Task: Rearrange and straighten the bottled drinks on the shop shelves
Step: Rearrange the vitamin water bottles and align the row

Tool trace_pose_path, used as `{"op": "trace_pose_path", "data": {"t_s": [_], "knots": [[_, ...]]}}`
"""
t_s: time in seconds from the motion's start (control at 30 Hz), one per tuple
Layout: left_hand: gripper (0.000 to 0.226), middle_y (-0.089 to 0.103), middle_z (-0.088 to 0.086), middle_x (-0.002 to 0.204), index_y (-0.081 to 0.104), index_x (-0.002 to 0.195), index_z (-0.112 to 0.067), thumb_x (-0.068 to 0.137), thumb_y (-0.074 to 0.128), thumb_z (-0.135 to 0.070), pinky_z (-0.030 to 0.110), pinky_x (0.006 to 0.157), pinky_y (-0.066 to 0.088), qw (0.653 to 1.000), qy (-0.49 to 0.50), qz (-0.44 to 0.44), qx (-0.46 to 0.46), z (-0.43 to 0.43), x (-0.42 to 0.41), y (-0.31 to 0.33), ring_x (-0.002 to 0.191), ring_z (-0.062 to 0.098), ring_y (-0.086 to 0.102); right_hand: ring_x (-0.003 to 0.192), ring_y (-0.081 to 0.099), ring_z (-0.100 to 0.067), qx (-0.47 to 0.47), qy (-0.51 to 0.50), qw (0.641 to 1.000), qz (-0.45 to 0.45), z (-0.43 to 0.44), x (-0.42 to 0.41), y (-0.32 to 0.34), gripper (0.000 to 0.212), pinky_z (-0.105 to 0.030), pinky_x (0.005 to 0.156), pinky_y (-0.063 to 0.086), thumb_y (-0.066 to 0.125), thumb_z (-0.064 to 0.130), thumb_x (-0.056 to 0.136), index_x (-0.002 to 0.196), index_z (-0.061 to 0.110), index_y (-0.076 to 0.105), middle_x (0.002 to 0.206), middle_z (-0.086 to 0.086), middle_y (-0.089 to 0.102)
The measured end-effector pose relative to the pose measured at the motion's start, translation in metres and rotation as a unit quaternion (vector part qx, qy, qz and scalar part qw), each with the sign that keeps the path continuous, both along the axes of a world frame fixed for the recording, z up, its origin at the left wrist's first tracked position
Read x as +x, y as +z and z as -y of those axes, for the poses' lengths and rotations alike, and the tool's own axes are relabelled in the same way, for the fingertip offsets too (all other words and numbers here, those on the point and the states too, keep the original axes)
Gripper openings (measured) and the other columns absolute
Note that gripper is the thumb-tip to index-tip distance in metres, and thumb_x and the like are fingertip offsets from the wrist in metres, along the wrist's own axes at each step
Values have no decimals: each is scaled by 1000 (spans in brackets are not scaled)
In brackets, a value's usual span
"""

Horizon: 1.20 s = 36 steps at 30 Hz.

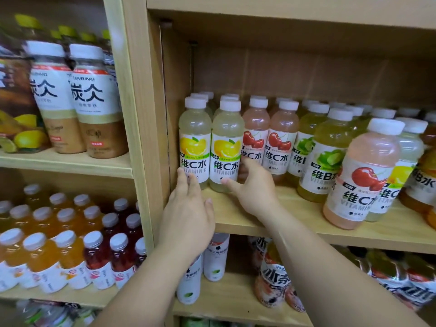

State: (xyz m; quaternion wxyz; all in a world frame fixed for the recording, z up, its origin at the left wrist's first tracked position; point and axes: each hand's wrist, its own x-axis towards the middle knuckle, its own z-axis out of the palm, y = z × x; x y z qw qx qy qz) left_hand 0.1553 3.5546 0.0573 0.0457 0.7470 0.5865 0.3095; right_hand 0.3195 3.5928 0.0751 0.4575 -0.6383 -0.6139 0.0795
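Two pale lemon vitamin drink bottles stand side by side at the left end of the middle wooden shelf [271,215]: the left lemon bottle [194,140] and the right lemon bottle [227,147]. My left hand [188,208] reaches up with fingertips touching the base of the left lemon bottle, fingers apart. My right hand [253,187] curves around the lower right side of the right lemon bottle, thumb in front and fingers behind it. Pink cherry bottles [280,142] stand just right of them.
Green lime bottles [328,156] and a forward-standing pink cherry bottle [363,175] fill the shelf's right. Coffee bottles [94,102] sit in the left bay, orange and red drinks [70,251] below. A wooden upright [139,138] divides the bays. More bottles stand on the lower shelf [236,300].
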Motion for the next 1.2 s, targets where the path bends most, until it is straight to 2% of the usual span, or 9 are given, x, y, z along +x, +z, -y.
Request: {"op": "trace_pose_path", "data": {"t_s": [0.33,0.5,0.6,0.67,0.8,0.93,1.03,1.1,1.2], "knots": [[71,-3,9,171,13,161,-7,105,42,-38,35,118,28,1000,11,22,-16,-5,2,2,153,26,24,110,64,-21,-2,5,999,43,2,-3,-1,46,-32,91,50,79,33,85,124,16,62,120,-1,70],[69,18,3,169,31,158,-11,99,58,-35,30,120,20,985,-3,166,42,-2,1,-5,153,20,22,115,62,-11,68,-1,997,-35,31,4,-1,58,-32,97,54,75,43,87,138,20,59,128,4,65],[57,43,6,153,51,145,-8,94,64,-30,28,117,26,955,-51,247,154,9,15,-6,144,20,39,110,60,-1,148,3,988,-46,79,23,1,40,-12,89,50,75,29,91,129,18,67,119,5,64],[55,51,4,142,56,139,-9,90,63,-33,31,114,35,941,-103,259,190,16,34,-4,134,19,48,106,62,-3,199,-18,979,-35,111,47,3,24,-10,84,49,73,23,93,117,19,71,110,7,66],[58,53,-13,131,50,142,-27,89,69,-42,26,105,42,937,-177,282,104,30,86,9,120,2,51,93,65,-10,269,-108,955,-55,149,109,10,5,-14,76,48,70,20,95,99,24,70,97,8,66],[78,53,-21,130,42,145,-39,75,72,-55,36,103,50,933,-224,282,10,39,137,16,117,-3,53,97,62,-9,251,-186,946,-83,161,167,10,18,-10,76,46,70,30,91,108,27,64,104,9,61],[91,51,-23,135,37,147,-42,67,76,-64,37,104,51,932,-237,270,-45,40,169,18,120,-1,52,109,56,-4,189,-206,957,-82,154,197,-1,37,-20,88,47,73,36,88,121,31,57,114,18,53],[100,50,-22,140,36,148,-42,62,78,-67,37,106,50,936,-233,257,-57,39,186,17,125,1,51,117,54,-7,140,-204,965,-85,146,209,-7,54,-31,97,49,75,40,87,134,30,52,125,13,53],[87,56,-23,135,42,142,-40,67,85,-52,35,104,51,943,-224,242,-39,41,205,15,123,1,54,111,58,0,80,-160,976,-123,137,215,-8,67,-35,100,53,79,37,85,143,30,45,121,16,58]]}}
